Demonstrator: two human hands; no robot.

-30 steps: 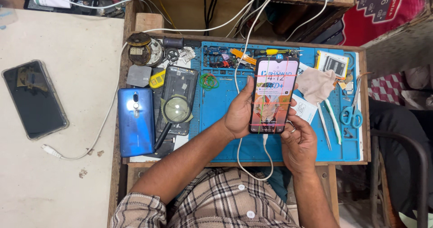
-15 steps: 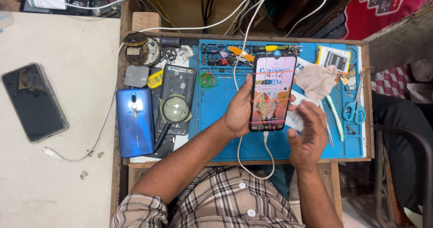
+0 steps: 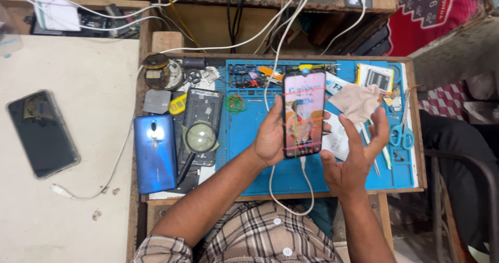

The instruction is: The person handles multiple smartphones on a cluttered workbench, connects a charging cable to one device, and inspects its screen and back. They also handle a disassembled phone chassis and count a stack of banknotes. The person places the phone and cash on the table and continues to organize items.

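A blue phone (image 3: 155, 153) lies face down at the surface's (image 3: 260, 182) left edge, a magnifying glass (image 3: 200, 138) beside it. The left hand (image 3: 270, 138) grips a lit smartphone (image 3: 304, 112) upright over the middle. The right hand (image 3: 353, 159) hangs open, apart from it, near the front edge.

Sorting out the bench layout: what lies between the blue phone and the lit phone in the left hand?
In the head view, a magnifying glass on a dark phone frame, then bare blue mat.

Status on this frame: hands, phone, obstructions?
Left hand holds lit phone, cable plugged in below. Right hand open, off the phone. Nothing between them.
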